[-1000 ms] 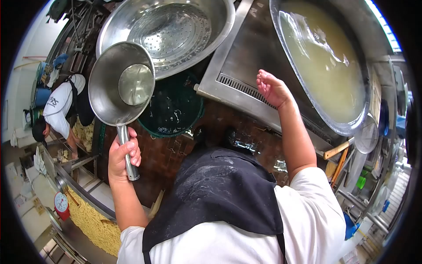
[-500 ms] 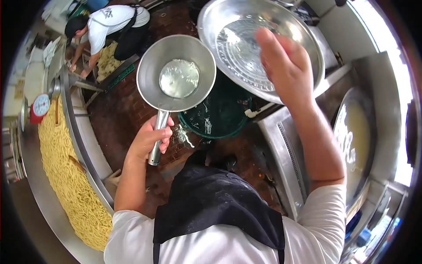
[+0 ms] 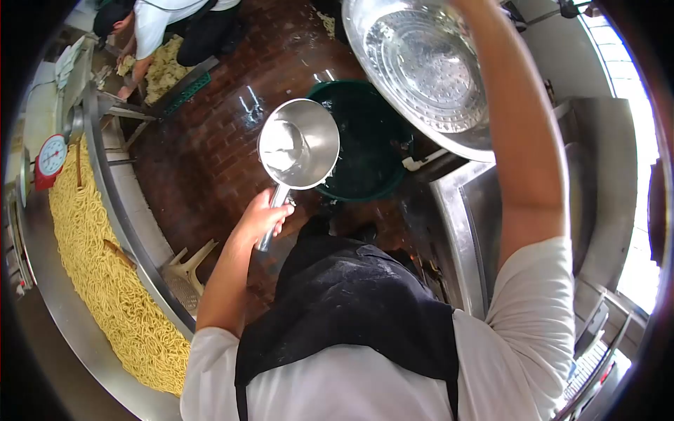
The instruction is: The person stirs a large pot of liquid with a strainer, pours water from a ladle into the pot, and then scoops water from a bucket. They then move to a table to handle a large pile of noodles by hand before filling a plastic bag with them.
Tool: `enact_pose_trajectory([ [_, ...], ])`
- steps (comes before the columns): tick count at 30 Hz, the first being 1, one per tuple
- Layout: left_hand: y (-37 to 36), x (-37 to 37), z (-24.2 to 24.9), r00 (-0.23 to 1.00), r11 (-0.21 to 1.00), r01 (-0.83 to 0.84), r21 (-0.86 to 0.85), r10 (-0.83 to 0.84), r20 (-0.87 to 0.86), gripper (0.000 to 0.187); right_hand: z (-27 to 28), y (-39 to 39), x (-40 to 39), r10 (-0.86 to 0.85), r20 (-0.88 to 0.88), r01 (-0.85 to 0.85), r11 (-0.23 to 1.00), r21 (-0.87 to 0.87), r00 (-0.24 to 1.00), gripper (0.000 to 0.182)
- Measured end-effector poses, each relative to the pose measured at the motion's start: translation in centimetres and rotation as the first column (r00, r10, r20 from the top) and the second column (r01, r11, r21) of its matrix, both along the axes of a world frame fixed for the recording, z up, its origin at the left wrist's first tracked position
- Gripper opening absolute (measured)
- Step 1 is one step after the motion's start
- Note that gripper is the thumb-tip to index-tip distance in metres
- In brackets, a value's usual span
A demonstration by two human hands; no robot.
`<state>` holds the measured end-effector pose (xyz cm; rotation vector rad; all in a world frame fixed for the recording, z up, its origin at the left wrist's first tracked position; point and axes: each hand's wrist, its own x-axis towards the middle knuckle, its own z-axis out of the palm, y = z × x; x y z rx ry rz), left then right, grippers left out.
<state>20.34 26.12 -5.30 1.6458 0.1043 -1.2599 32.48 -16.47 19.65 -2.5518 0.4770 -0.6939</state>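
My left hand (image 3: 265, 219) is wrapped around the handle of a metal saucepan (image 3: 319, 144), held out over the brick floor in front of my apron. The saucepan leans to the left, with a bright, shiny patch inside. Behind it stands a round green tub (image 3: 368, 186), which its right rim overlaps in this view. My right forearm (image 3: 523, 133) stretches up across the right side of a large metal basin (image 3: 375, 91) with rings of dots in its bottom. The right hand itself is cut off by the top edge.
Yellow noodles (image 3: 105, 295) fill a long metal trough along my left, beside a red dial scale (image 3: 50, 156). At the upper left another person (image 3: 168, 21) bends over a pale heap (image 3: 165, 74). Metal counters (image 3: 456, 224) run along my right.
My right hand has gone up and out of view from over the basin. The saucepan has tilted left and sits slightly lower and further right. The camera view has shifted.
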Motion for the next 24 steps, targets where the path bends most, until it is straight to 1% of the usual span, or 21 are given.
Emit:
enact_pose_trajectory([
  [1, -1.1, 0.7, -2.0, 0.999, 0.999, 0.035, 0.032, -0.035, 0.006, 0.024, -1.6, 0.4, -3.3, 0.036, -0.079, -0.033, 0.998, 0.044, 0.996, 0.077],
  [3, -3.7, 2.1, -5.8, 0.985, 0.982, 0.131, 0.133, -0.144, 0.092, 0.027, -9.6, -2.9, -10.0, 0.117, 0.012, -0.114, 0.986, -0.122, 0.993, 0.038],
  [4, -5.1, 2.7, -7.1, 0.969, 0.963, 0.188, 0.193, -0.214, 0.126, 0.031, -11.1, -3.0, -14.0, 0.029, -0.14, -0.025, 0.999, 0.034, 0.99, 0.04],
  [5, -6.0, 3.3, -9.2, 0.923, 0.928, 0.261, 0.265, -0.321, 0.215, 0.033, -12.2, -2.8, -18.5, -0.042, -0.299, 0.099, 0.979, 0.177, 0.953, 0.042],
  [6, -6.7, 3.8, -11.9, 0.822, 0.856, 0.34, 0.389, -0.472, 0.32, 0.037, -14.9, -3.6, -23.0, -0.094, -0.314, 0.197, 0.928, 0.316, 0.945, 0.041],
  [7, -7.7, 4.1, -14.0, 0.677, 0.768, 0.391, 0.507, -0.613, 0.407, 0.043, -16.6, -4.3, -27.7, -0.153, -0.326, 0.294, 0.847, 0.443, 0.933, 0.04],
  [8, -9.2, 4.5, -13.7, 0.644, 0.719, 0.427, 0.549, -0.668, 0.373, 0.046, -16.5, -4.1, -31.9, -0.265, -0.388, 0.432, 0.783, 0.448, 0.882, 0.04],
  [9, -9.8, 4.5, -15.6, 0.579, 0.701, 0.434, 0.566, -0.698, 0.42, 0.045, -15.9, -3.4, -35.8, -0.366, -0.447, 0.558, 0.7, 0.445, 0.816, 0.04],
  [10, -10.9, 4.6, -16.6, 0.57, 0.678, 0.455, 0.577, -0.72, 0.397, 0.045, -15.0, -2.4, -39.0, -0.449, -0.463, 0.645, 0.542, 0.539, 0.764, 0.039],
  [11, -11.8, 4.6, -17.4, 0.56, 0.655, 0.474, 0.589, -0.74, 0.372, 0.045, -14.0, -1.3, -42.1, -0.521, -0.484, 0.696, 0.364, 0.619, 0.703, 0.038],
  [12, -12.7, 4.7, -18.7, 0.623, 0.652, 0.502, 0.568, -0.729, 0.285, 0.044, -13.3, -0.3, -45.0, -0.57, -0.491, 0.712, 0.262, 0.652, 0.659, 0.039],
  [13, -13.5, 4.5, -19.7, 0.6, 0.608, 0.534, 0.588, -0.762, 0.244, 0.042, -13.0, 0.6, -47.7, -0.616, -0.5, 0.73, 0.188, 0.657, 0.609, 0.038],
  [15, -14.8, 3.9, -22.7, 0.484, 0.538, 0.557, 0.633, -0.829, 0.279, 0.042, -11.9, 2.9, -51.3, -0.682, -0.511, 0.754, 0.091, 0.65, 0.523, 0.037],
  [16, -15.6, 3.3, -23.7, 0.457, 0.525, 0.582, 0.621, -0.843, 0.284, 0.042, -11.5, 4.1, -52.5, -0.701, -0.514, 0.757, 0.057, 0.651, 0.495, 0.037],
  [18, -17.2, 1.9, -23.8, 0.626, 0.577, 0.669, 0.468, -0.777, 0.063, 0.034, -11.3, 5.9, -54.0, -0.723, -0.522, 0.757, 0.003, 0.653, 0.453, 0.038],
  [19, -17.2, 1.4, -23.3, 0.607, 0.564, 0.685, 0.462, -0.792, 0.066, 0.034, -11.2, 6.7, -54.4, -0.72, -0.531, 0.755, -0.016, 0.656, 0.446, 0.036],
  [20, -17.1, 1.1, -22.2, 0.742, 0.683, 0.653, 0.327, -0.664, -0.096, 0.03, -11.3, 7.6, -54.7, -0.712, -0.532, 0.749, -0.013, 0.663, 0.458, 0.036],
  [21, -17.1, 0.9, -20.8, 0.811, 0.793, 0.573, 0.208, -0.513, -0.279, 0.026, -11.5, 8.2, -55.1, -0.705, -0.529, 0.742, -0.007, 0.671, 0.472, 0.036],
  [23, -15.6, 0.9, -16.9, 0.826, 0.867, 0.492, 0.078, -0.437, -0.356, 0.021, -12.1, 9.3, -55.6, -0.675, -0.552, 0.744, -0.008, 0.669, 0.49, 0.036],
  [24, -14.9, 1.0, -14.9, 0.817, 0.867, 0.496, 0.049, -0.447, -0.365, 0.02, -12.4, 9.7, -55.8, -0.672, -0.546, 0.73, -0.012, 0.683, 0.5, 0.036],
])
